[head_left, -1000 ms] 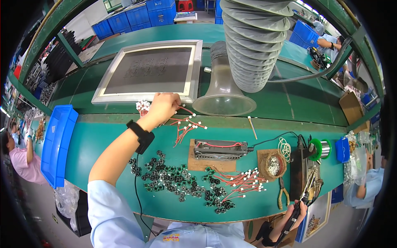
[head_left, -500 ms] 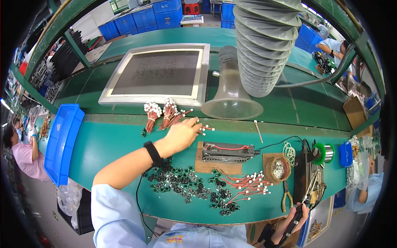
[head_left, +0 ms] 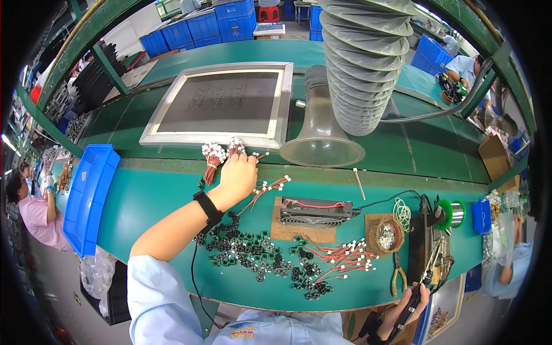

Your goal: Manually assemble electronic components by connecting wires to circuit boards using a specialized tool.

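Observation:
My left hand [head_left: 238, 176] reaches over the back of the bench. Its bent fingers close on a bundle of red-and-black connector wires [head_left: 235, 145] with white plugs, and the fingertips are partly hidden. A second tied wire bundle [head_left: 213, 156] lies just left of it. Several loose connector wires [head_left: 270, 187] spread to the right of the hand. At the lower right, my right hand [head_left: 415, 301] holds a soldering iron [head_left: 406, 315] by its black handle, the metal end pointing up toward the solder stand. Small black parts on green boards [head_left: 241, 247] are heaped below my left wrist.
A black fan [head_left: 316, 211] sits on a brown board mid-bench. Wired parts [head_left: 345, 256], pliers [head_left: 397, 279], a round tin [head_left: 386, 237] and a solder spool [head_left: 451, 214] lie rightward. A blue tray [head_left: 89, 198] stands left. A fume hood [head_left: 322, 146] and framed screen [head_left: 215, 106] stand behind.
My left hand has moved left, from the loose wires to the wire bundle. The loose wires now lie farther left and nearer to me. My right hand keeps its place with the soldering iron.

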A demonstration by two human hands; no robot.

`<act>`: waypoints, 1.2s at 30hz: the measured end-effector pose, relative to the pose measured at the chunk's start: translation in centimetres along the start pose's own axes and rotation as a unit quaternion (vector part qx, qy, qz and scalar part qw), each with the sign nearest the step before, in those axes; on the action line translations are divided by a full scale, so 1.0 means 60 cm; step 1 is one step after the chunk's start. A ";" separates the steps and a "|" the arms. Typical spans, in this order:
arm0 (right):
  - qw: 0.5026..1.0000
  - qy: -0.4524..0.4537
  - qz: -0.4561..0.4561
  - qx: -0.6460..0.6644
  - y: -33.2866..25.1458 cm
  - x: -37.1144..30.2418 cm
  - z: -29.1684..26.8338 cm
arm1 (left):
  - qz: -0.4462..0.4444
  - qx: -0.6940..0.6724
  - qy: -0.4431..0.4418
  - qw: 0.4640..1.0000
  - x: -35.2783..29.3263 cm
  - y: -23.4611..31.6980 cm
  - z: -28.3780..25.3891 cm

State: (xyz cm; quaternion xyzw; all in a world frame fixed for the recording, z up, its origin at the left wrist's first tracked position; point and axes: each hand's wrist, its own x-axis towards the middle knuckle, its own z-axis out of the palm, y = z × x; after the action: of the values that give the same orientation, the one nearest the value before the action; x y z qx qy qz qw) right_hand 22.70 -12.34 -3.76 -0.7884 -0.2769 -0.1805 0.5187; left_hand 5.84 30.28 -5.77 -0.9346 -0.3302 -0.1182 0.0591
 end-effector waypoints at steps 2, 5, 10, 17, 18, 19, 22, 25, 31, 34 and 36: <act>1.000 0.006 -0.001 0.000 -0.001 -0.001 0.000 | -0.031 0.053 -0.032 0.998 0.005 -0.009 0.015; 1.000 0.022 0.018 -0.006 -0.007 -0.001 0.000 | -0.039 -0.001 -0.019 0.999 0.010 -0.017 0.023; 1.000 0.017 0.021 -0.011 -0.001 -0.001 0.001 | -0.006 -0.178 -0.028 0.984 0.007 -0.008 0.003; 1.000 0.007 0.016 0.001 -0.003 0.002 0.001 | 0.033 -0.256 -0.024 0.966 0.003 -0.019 -0.009; 1.000 0.007 0.015 0.001 -0.004 0.002 0.002 | 0.011 -0.259 -0.009 0.966 0.002 -0.021 -0.011; 1.000 0.007 0.014 0.007 -0.005 0.002 0.004 | 0.010 -0.261 -0.009 0.965 0.004 -0.016 -0.011; 1.000 0.003 0.010 0.017 -0.006 0.001 0.006 | -0.060 -0.161 -0.044 0.984 0.012 0.028 -0.018; 1.000 0.011 0.011 0.005 -0.004 -0.002 0.004 | -0.018 -0.157 -0.065 0.985 -0.001 0.054 -0.023; 0.999 0.024 0.027 -0.007 -0.005 -0.005 0.003 | 0.100 -0.166 -0.063 0.979 -0.013 0.046 -0.003; 0.999 0.027 0.024 -0.017 -0.007 -0.002 0.006 | 0.163 -0.199 -0.066 0.964 -0.006 0.049 -0.010; 1.000 0.022 0.009 -0.012 -0.008 -0.001 0.006 | 0.131 -0.204 -0.067 0.968 0.002 0.049 -0.019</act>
State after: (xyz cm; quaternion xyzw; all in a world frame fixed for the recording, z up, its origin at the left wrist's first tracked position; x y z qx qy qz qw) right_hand 22.38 -11.90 -3.59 -0.7928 -0.2559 -0.1962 0.5172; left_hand 7.58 27.85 -4.71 -0.9680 -0.1766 -0.1109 -0.1400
